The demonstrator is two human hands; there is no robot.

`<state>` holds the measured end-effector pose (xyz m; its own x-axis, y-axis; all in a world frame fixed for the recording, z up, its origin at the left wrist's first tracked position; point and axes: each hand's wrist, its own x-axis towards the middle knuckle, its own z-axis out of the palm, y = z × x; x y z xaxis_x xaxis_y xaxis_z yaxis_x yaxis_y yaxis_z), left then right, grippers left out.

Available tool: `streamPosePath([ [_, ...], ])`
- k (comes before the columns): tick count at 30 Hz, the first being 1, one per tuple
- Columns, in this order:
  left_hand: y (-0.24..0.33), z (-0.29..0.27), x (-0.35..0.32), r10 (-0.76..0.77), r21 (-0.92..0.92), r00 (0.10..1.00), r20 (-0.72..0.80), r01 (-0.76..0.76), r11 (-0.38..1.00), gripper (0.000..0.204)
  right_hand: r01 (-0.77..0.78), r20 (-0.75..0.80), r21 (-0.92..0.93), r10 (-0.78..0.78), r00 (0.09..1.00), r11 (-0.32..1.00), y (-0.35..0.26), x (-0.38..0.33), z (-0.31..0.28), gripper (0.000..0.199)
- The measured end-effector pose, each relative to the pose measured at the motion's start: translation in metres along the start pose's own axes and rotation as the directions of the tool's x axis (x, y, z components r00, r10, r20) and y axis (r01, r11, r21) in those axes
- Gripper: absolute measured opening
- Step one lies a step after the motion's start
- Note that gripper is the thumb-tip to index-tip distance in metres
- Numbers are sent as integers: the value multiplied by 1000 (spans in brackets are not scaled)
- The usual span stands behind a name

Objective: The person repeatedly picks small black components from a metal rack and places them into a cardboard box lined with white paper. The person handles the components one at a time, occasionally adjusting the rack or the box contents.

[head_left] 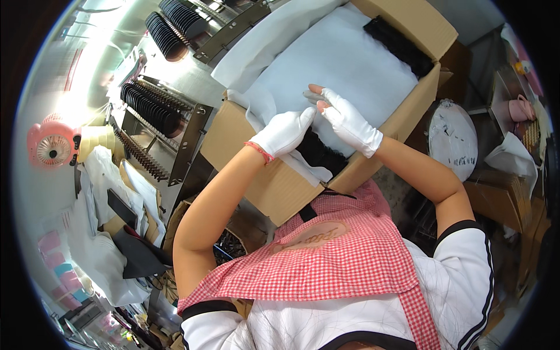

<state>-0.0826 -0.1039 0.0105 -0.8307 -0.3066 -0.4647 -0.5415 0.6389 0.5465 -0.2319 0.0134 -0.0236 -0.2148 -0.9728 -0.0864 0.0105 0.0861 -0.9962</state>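
Note:
In front of me stands an open cardboard box (238,125), with white sheet (332,64) spread over its contents. My left hand (286,133), in a white glove, is over the near left part of the box, by the loose edge of the sheet. Its fingers are mostly hidden from view. My right hand (350,121) wears a white glove with some fingertips bare. Its fingers stretch out over the sheet, apart, holding nothing. Black packed material (318,153) shows below my hands at the near end, and more black material (399,46) at the far right end.
Racks of black discs (151,108) stand at the left, with a pink fan (53,144) beyond. Papers and a dark phone-like slab (121,207) lie nearer. On the right are a white round object (452,140), a pink cup (521,109) and flattened cardboard (496,201).

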Motion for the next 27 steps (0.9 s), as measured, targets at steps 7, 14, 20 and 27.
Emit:
streamPosePath([
  [7, -21, -49, -79, 262, -126, 898, -354, -323, 938, 31, 83, -15, -162, -87, 996, 983, -35, 34, 12, 42],
  [14, -120, -103, -151, -172, 27, 372, -912, 473, 881, 63, 843, 623, -159, -610, 490, 514, -62, 82, 117, 33],
  [20, -147, -120, -144, -470, -189, 580, -665, 479, 857, 82, 900, 782, -367, -446, 435, 235, -59, 104, 219, 54],
  [27, -137, -134, -119, -548, -210, 630, -550, 531, 821, 58, 850, 821, -503, -223, 526, 153, -60, 98, 227, 82],
])
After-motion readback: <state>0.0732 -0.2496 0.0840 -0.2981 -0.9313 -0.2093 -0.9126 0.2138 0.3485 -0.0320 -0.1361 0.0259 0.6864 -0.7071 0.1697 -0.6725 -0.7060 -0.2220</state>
